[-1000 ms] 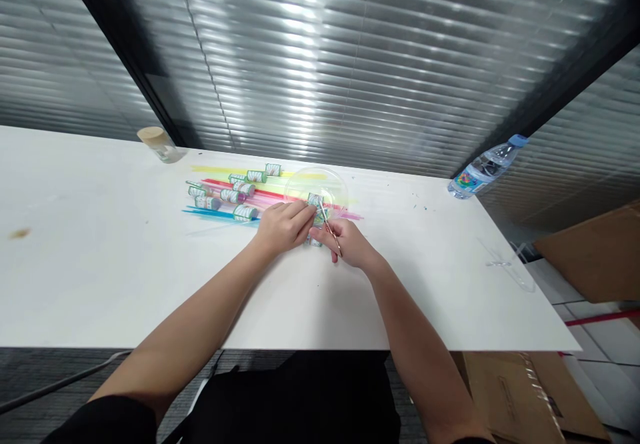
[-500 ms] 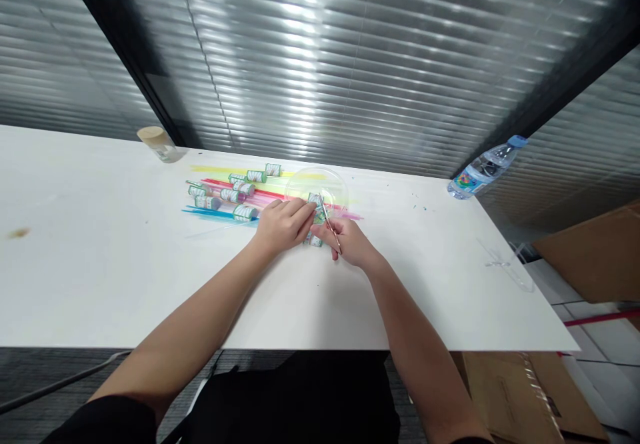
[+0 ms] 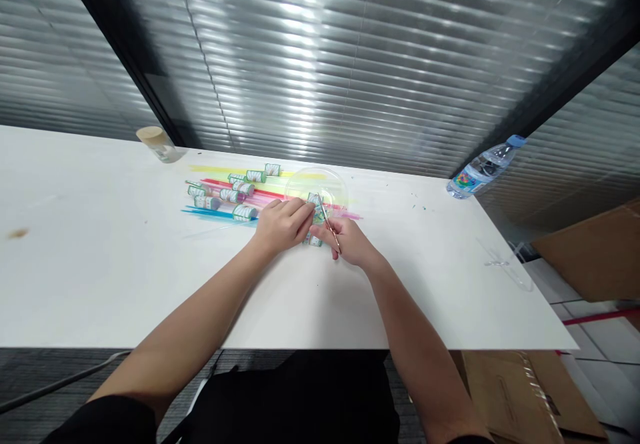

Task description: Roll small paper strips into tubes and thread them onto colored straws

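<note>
My right hand (image 3: 349, 240) is closed on the handles of a pair of scissors (image 3: 328, 222), whose blades point away over a clear round dish (image 3: 341, 181). Beside it my left hand (image 3: 284, 225) has its fingers bent together at the dish's near edge; what they grip is too small to make out. Small green bits show between the hands. Left of the dish lie blue sticks (image 3: 215, 214), red sticks and yellow sticks, with several small labelled rolls (image 3: 245, 213) on and among them. Another labelled roll (image 3: 315, 240) is partly hidden under my right hand.
A jar with a wooden lid (image 3: 158, 144) leans at the back left of the white table (image 3: 125, 264). At the back right lies a tilted water bottle (image 3: 485, 168). Clear plastic pieces (image 3: 506, 265) rest near the right edge. Cardboard boxes (image 3: 530, 391) stand below.
</note>
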Motion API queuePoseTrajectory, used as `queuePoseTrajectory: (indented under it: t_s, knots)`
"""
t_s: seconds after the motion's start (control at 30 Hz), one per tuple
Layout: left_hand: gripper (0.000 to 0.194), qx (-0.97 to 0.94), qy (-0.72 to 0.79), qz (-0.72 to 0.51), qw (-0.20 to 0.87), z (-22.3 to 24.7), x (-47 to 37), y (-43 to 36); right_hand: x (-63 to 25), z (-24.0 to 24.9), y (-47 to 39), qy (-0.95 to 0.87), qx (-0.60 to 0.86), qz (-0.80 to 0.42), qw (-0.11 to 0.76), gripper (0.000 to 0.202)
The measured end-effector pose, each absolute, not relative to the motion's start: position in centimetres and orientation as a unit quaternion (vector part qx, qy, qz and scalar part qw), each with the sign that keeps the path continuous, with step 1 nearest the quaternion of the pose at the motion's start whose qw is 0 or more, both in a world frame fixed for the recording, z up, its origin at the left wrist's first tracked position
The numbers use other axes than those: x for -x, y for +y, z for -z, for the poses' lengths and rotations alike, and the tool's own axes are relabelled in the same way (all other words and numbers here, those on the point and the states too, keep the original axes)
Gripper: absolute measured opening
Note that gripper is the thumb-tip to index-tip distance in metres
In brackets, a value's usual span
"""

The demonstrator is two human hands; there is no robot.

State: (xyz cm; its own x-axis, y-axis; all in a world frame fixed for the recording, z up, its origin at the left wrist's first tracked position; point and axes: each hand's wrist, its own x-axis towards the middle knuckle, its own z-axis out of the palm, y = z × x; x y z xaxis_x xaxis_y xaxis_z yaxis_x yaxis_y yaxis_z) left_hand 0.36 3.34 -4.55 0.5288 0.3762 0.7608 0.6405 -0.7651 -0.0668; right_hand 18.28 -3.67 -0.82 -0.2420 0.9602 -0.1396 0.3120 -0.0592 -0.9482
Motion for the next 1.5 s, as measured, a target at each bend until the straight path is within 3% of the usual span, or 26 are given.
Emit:
queuePoseTrajectory:
  t_s: [0.37,0.6,0.9,1.5]
  knots:
    - [0.016,0.852,-0.293,0.382,0.205,4.3,-0.5,3.2,-18.4,0.9,-3.7,-0.611,0.535,-0.494,0.310,0.051]
    - [0.023,0.848,-0.327,0.371,0.192,4.0,-0.5,2.9,-18.6,1.5,-3.7,-0.663,0.590,-0.357,0.291,0.053]
    - [0.032,0.860,-0.291,0.369,0.200,3.7,-0.6,2.5,-17.9,0.3,-4.4,-0.688,0.632,-0.283,0.216,0.048]
    - [0.030,0.870,-0.224,0.378,0.226,4.3,-0.7,2.7,-17.4,0.0,-4.6,-0.696,0.635,-0.282,0.182,0.046]
